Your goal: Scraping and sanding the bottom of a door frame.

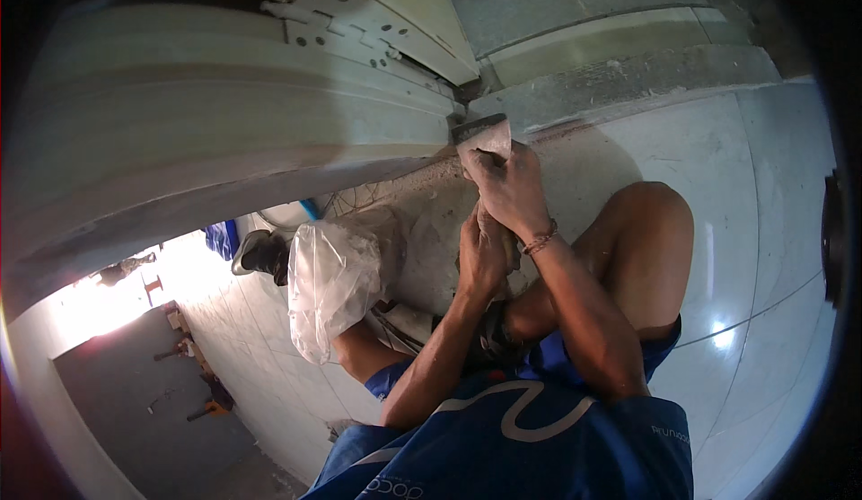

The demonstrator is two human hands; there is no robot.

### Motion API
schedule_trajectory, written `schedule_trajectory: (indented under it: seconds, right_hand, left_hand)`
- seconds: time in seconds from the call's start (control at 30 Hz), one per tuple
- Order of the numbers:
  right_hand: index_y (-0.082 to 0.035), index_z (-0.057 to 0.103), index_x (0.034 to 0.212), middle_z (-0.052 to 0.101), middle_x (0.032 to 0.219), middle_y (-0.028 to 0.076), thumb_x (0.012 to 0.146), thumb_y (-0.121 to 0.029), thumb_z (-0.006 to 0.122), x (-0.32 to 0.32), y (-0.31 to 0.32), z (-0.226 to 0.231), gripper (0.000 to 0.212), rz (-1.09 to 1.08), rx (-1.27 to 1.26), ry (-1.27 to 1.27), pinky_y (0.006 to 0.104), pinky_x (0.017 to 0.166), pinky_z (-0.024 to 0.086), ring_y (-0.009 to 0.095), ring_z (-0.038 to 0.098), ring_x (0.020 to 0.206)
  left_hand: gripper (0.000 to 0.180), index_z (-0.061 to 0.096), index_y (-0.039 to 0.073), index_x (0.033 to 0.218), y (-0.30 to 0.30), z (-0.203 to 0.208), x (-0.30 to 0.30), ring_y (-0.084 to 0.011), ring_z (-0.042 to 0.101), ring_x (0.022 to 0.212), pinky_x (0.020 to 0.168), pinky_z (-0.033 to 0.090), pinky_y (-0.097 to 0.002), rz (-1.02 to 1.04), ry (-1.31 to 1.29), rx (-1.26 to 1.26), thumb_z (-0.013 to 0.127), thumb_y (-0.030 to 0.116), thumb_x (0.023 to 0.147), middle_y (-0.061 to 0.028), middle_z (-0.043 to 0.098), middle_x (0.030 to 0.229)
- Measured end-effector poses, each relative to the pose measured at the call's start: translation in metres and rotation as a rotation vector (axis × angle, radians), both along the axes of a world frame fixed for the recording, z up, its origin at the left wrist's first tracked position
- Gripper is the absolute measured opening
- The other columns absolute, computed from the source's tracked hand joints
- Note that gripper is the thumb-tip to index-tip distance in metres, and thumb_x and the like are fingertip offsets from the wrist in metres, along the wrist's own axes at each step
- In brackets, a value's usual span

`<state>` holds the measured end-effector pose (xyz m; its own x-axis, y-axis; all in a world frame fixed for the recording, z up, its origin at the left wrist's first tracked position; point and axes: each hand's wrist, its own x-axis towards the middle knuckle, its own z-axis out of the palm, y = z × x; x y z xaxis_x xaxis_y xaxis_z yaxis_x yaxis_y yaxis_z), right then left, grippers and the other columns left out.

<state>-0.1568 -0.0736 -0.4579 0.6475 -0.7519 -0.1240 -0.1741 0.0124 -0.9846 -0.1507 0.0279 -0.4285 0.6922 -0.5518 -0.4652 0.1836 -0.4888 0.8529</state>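
Observation:
My right hand (514,190) is closed around a putty knife (488,138) whose wide pale blade, dark along its far edge, points away from me. The blade is at the foot of the door frame (377,148), where it meets the stone sill (628,87). Just below, my left hand (485,253) is closed too, its fingers curled close under the right palm. What it grips is hidden between the two hands. A cloudy clear plastic bag (330,276) lies to the left, over my left leg.
A metal hinge (346,29) joins the frame and door at upper left. Rough, dusty cement (431,231) borders glossy tiles (745,231). A dark shoe (259,253) is beyond the bag; tools (211,407) lie at far left. My bent right knee (651,222) is close by.

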Motion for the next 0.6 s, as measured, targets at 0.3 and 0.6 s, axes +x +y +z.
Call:
schedule_trajectory:
  seconds: [0.3, 0.6]
  right_hand:
    - [0.001, 0.063, 0.103, 0.064, 0.089, 0.018, 0.085, -0.001, 0.055, -0.005, 0.004, 0.014, 0.02, -0.116, -0.332, -0.168, 0.0347, 0.065, 0.051, 0.031, 0.065, 0.076]
    - [-0.002, 0.063, 0.109, 0.061, 0.11, 0.019, 0.073, 0.005, 0.06, 0.003, 0.002, 0.009, 0.036, -0.045, -0.297, -0.186, 0.0379, 0.085, 0.052, 0.033, 0.061, 0.101]
  left_hand:
    - [0.024, 0.061, 0.003, 0.103, 0.025, 0.075, 0.033, -0.0358, 0.055, 0.107, 0.092, 0.044, -0.0446, -0.295, -1.258, -0.101, 0.059, 0.014, 0.082, -0.0167, 0.061, 0.107]
    - [0.016, 0.062, 0.007, 0.091, -0.014, 0.133, 0.084, -0.029, 0.052, 0.117, 0.107, 0.031, -0.0491, -0.954, -1.764, -0.029, 0.064, 0.021, 0.082, -0.009, 0.062, 0.116]
